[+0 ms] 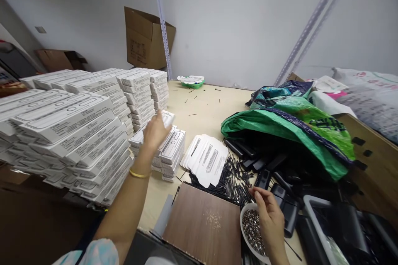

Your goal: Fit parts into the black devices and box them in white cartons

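Note:
My left hand (156, 131) reaches over a low stack of printed white boxes (173, 144), slightly blurred. Its fingers are closed about a white box (168, 118) at the top of that stack. My right hand (270, 212) is above the rim of a white bowl (245, 236) filled with small shiny metal pieces (252, 225). Thumb and forefinger are pinched together at the edge of a heap of thin black rods (234, 180); whatever is between them is too small to make out. Flat white printed cards (207, 159) lie fanned on the heap.
Tall stacks of white boxes (90, 144) fill the left side. A brown board (203, 223) with crumbs lies in front of me. On the right are a green plastic bag (289, 128), black cases (284, 209) and a grey-rimmed tray (317, 223). A green dish (192, 85) stands farther back.

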The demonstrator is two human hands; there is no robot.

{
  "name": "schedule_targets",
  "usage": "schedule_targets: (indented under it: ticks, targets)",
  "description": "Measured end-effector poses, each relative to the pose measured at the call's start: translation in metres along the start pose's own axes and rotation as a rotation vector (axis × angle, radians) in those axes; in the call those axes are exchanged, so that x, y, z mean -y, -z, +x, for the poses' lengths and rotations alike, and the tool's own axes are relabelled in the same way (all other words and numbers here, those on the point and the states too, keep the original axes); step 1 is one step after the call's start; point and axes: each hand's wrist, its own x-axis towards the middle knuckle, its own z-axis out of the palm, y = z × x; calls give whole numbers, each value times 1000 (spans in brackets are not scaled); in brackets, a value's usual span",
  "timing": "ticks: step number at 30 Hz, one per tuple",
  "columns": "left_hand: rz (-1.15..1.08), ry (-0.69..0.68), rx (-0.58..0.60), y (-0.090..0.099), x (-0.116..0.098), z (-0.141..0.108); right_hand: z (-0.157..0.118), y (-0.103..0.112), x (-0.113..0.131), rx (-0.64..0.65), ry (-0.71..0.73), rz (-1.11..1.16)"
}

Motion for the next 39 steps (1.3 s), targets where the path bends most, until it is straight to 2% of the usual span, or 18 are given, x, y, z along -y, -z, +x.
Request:
schedule_targets:
  ticks: [2, 5, 7, 9, 12, 14, 16, 18, 21, 23, 25, 27, 29, 32, 34, 36, 39]
  targets:
    - [31, 92, -30, -1, 26, 30, 2, 16, -9, -7, 9, -105]
    - [4, 216, -46, -15, 58, 52, 2, 37, -26, 23, 83, -348]
    - [-16, 230, -60, -22, 65, 53, 1, 45, -39, 125, 206, -536]
    - [-20, 153, -104, -25, 56, 48, 0, 48, -50, 219, 338, -722]
    - [-69, -134, -116, -31, 17, 25, 0, 47, -60, 261, 411, -933]
    - [-145, -317, -7, -46, -21, 1, -1, 44, -60, 283, 400, -972]
    - [-216, -454, 150, -73, -61, -28, -3, 41, -56, 294, 390, -970]
    - [-273, -592, 348, -110, -98, -57, -7, 37, -51, 262, 388, -970]
    - [-278, -683, 493, -170, -146, -91, -15, 31, -46, 208, 389, -950]
    - [-257, -699, 526, -203, -170, -104, -19, 30, -44, 182, 375, -895]
    - [-235, -713, 532, -228, -186, -109, -21, 31, -43, 150, 330, -786]
    - [-218, -721, 526, -244, -195, -110, -23, 33, -39, 100, 232, -583]
    - [-207, -718, 522, -254, -198, -107, -25, 33, -33, 40, 76, -269]
    - [-211, -700, 531, -260, -194, -102, -27, 28, -21, -42, -186, 249]
    - [-235, -675, 538, -259, -189, -101, -26, 24, -13, -53, -296, 502]
    - [-282, -640, 542, -254, -182, -100, -25, 20, -8, -42, -351, 644]
    - [-403, -572, 537, -238, -170, -98, -24, 15, -5, -33, -382, 699]
